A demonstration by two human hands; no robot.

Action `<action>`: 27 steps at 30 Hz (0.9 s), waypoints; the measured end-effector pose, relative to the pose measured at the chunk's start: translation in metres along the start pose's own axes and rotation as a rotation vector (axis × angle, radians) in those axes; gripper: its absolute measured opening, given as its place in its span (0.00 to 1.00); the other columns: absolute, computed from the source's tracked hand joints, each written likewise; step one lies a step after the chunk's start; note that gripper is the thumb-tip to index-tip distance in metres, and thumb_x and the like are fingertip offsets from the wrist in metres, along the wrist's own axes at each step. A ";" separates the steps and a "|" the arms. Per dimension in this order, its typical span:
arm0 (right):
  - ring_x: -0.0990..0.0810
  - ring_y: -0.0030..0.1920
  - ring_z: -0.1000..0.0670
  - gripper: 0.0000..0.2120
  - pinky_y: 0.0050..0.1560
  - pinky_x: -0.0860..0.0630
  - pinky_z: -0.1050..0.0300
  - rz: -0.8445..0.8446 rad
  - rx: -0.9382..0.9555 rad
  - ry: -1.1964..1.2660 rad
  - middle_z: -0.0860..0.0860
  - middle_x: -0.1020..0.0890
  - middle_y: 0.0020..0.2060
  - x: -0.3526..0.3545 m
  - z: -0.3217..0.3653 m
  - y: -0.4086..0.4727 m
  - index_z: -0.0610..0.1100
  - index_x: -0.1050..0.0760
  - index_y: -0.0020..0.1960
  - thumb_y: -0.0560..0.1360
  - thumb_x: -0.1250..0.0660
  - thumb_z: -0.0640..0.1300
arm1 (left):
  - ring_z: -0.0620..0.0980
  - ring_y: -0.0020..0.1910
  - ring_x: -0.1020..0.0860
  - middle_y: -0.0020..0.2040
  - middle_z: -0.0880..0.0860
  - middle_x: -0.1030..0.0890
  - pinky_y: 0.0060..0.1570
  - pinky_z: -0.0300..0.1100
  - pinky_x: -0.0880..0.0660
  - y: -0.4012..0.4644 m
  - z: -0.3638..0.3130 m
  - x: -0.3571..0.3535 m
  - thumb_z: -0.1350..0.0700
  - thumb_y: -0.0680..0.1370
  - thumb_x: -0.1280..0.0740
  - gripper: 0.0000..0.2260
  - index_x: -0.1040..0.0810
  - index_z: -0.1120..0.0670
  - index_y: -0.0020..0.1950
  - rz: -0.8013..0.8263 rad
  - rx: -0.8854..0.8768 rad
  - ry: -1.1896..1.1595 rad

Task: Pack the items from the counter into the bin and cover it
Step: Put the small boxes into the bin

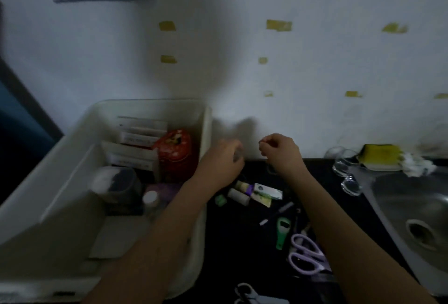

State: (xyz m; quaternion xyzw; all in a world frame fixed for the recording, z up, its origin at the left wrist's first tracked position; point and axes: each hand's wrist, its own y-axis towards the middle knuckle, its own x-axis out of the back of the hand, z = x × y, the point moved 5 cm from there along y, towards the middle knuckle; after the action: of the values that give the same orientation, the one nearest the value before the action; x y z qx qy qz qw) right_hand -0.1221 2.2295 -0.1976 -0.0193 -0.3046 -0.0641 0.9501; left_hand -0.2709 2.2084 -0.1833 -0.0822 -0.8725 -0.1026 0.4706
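Both hands (221, 162) (281, 152) curled, beside bin (206, 129)

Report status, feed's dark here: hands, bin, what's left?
Left hand gripping something small, blurred; right hand curled, contents unclear. Bin part-packed, uncovered. Scissors, small bottles on counter.

Both forearms reach forward; left hand (221, 162) and right hand (281, 152) have curled fingers.

Black counter (244, 243): white bin (48, 219), purple scissors (306, 256), green tool (282, 229).
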 end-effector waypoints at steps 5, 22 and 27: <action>0.19 0.47 0.40 0.10 0.49 0.23 0.49 0.081 -0.108 -0.083 0.38 0.17 0.47 0.045 -0.079 0.005 0.35 0.21 0.50 0.75 0.37 0.40 | 0.57 0.58 0.26 0.60 0.58 0.28 0.57 0.49 0.27 0.019 -0.042 -0.078 0.53 0.77 0.36 0.16 0.28 0.55 0.64 0.186 0.040 0.166; 0.25 0.58 0.42 0.17 0.54 0.26 0.53 0.546 -0.063 -0.424 0.41 0.26 0.59 -0.025 -0.204 0.036 0.38 0.29 0.62 0.74 0.35 0.39 | 0.59 0.60 0.30 0.62 0.60 0.32 0.57 0.49 0.28 0.048 0.039 -0.208 0.60 0.75 0.36 0.18 0.31 0.57 0.64 0.397 0.384 0.288; 0.30 0.62 0.41 0.22 0.57 0.27 0.50 0.561 -0.011 -0.538 0.41 0.30 0.63 -0.063 -0.209 0.053 0.40 0.36 0.67 0.75 0.35 0.39 | 0.61 0.61 0.30 0.63 0.60 0.33 0.57 0.51 0.30 0.069 0.052 -0.224 0.60 0.75 0.37 0.17 0.31 0.56 0.64 0.469 0.333 0.480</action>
State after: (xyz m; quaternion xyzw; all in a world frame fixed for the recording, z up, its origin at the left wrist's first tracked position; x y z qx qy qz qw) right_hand -0.0453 2.2734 -0.4041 -0.1229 -0.5256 0.2041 0.8167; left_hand -0.1745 2.2781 -0.3925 -0.1757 -0.6997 0.1348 0.6792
